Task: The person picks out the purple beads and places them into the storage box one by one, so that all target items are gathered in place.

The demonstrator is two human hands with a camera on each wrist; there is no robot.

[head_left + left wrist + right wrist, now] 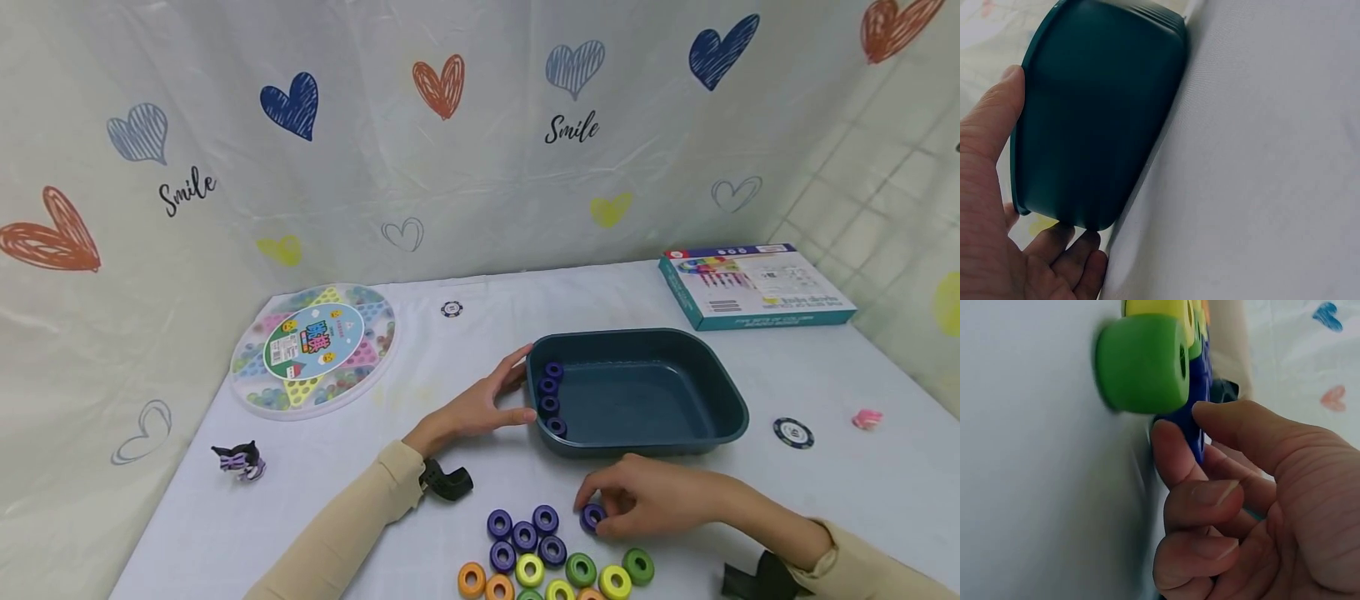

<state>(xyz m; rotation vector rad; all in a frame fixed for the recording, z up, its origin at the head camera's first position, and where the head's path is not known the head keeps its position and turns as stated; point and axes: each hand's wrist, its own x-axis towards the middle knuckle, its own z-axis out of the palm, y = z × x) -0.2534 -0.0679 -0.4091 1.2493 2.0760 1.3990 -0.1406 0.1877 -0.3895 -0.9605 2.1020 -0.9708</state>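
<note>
A dark teal plastic basin [645, 400] stands on the table, with several purple ring beads [550, 405] in a row along its inner left wall. My left hand [480, 404] holds the basin's left end. In the left wrist view its thumb [1007, 106] lies against the rim and the other fingertips touch the wall. In front of the basin my right hand [652, 497] pinches a purple ring bead [592, 518] between thumb and fingers at table level. Several loose purple ring beads [525, 537] lie left of that hand.
Yellow [529, 571], green [638, 566] and orange ring beads [472, 580] lie at the near edge of view. A round bead case [375, 367] and a cat-like figurine [242, 461] are left. A flat box [757, 287], a poker chip [793, 432] and a pink trinket [867, 418] are right.
</note>
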